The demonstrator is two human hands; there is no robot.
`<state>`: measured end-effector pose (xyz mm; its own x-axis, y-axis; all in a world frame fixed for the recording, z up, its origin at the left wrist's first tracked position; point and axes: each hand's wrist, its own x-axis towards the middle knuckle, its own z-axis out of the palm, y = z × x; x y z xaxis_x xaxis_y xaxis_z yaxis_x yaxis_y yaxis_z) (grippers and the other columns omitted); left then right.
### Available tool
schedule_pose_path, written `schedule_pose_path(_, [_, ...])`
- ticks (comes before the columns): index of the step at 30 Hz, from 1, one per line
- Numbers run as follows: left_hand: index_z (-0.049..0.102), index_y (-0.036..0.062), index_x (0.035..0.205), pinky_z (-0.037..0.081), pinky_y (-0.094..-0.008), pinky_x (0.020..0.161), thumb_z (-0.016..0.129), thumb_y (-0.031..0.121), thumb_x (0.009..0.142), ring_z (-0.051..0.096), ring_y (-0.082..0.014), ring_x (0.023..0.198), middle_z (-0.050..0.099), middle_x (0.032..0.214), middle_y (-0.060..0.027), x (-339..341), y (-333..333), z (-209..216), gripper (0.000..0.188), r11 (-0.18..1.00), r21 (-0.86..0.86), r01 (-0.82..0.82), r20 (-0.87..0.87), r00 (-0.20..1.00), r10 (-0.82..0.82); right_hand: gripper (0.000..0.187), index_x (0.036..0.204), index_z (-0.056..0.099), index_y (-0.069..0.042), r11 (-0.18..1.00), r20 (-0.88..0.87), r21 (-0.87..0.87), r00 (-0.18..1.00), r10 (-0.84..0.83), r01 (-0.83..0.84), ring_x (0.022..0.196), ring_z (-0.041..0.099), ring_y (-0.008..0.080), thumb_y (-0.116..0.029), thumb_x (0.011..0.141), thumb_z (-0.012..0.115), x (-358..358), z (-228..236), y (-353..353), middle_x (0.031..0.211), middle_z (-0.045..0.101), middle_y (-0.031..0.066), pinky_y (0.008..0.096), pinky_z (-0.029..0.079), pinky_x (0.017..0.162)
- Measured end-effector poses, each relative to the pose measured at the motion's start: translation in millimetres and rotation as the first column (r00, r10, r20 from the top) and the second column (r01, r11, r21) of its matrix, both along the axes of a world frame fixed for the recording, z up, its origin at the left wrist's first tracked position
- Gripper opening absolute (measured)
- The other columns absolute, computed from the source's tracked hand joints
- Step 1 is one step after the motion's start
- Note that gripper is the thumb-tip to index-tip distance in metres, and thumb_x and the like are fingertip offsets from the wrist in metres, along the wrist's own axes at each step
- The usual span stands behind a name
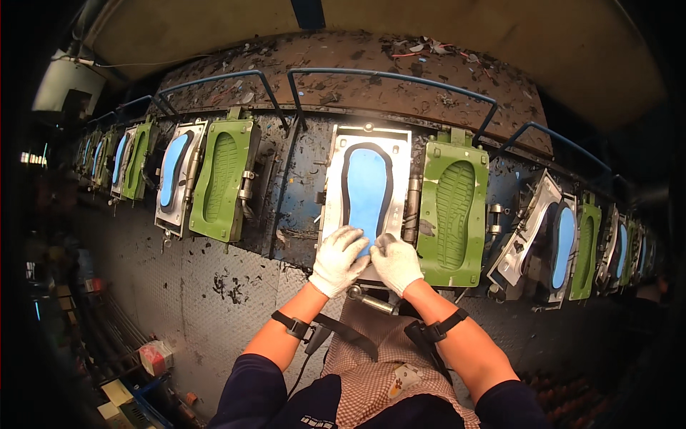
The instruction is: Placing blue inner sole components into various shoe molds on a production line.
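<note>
A blue shoe sole (367, 187) with a black rim lies in the silver mould half (333, 161) straight in front of me. My left hand (340, 262), in a white knit glove, rests at the near left of this sole with its fingers stretched out and slightly apart. Close beside it, my right hand (397, 263), gloved alike, has its fingers curled together at the sole's near right edge. What those right fingers pinch, if anything, is hidden. To the right, joined by a hinge, the green mould half (451, 214) lies open with a ribbed sole-shaped hollow.
More opened moulds stand in a row on both sides, among them a green one (226, 179) at left and a tilted silver one (534, 232) at right. Blue rails (391, 71) run behind. Black scraps litter the brown surface (343, 53) and metal floor (193, 286).
</note>
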<state>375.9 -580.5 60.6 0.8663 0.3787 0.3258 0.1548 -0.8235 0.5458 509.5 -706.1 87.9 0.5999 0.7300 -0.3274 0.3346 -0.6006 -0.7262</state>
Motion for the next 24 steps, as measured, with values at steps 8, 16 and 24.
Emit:
schedule_pose_path(8, [0.069,0.0063,0.112,0.052,-0.0489,0.103,0.079,0.013,0.077,0.063,-0.0395,0.118,0.068,0.123,-0.0156,21,-19,-10,0.037,0.997,0.061,-0.039,0.038,0.999,0.037,0.037,0.114,0.069,-0.004,0.823,-0.350,-0.292,0.855,0.383,-0.488,0.097,0.071,0.0451,-0.034,0.096,0.058,21,10,-144,0.100,0.073,0.0251,0.0494,0.056,0.088])
schedule_pose_path(16, [0.064,0.0024,0.113,0.044,-0.0555,0.109,0.072,0.012,0.079,0.054,-0.0448,0.128,0.060,0.131,-0.0234,40,-79,21,0.036,0.971,0.100,-0.217,-0.021,0.975,0.220,0.037,0.106,0.077,-0.007,0.827,0.162,-0.541,0.947,0.276,-0.149,0.119,0.063,0.0323,-0.039,0.098,0.061,151,61,-312,0.129,0.064,0.0151,0.0426,0.051,0.104])
schedule_pose_path(24, [0.058,0.0001,0.137,0.044,-0.0528,0.114,0.073,0.027,0.088,0.053,-0.0474,0.134,0.054,0.145,-0.0272,195,-309,9,0.058,0.979,-0.154,0.131,-0.053,0.989,-0.140,0.039,0.131,0.063,-0.001,0.721,0.552,-0.692,0.673,0.492,0.040,0.114,0.063,0.0390,-0.010,0.094,0.054,321,37,-320,0.121,0.062,0.0207,0.0530,0.052,0.094])
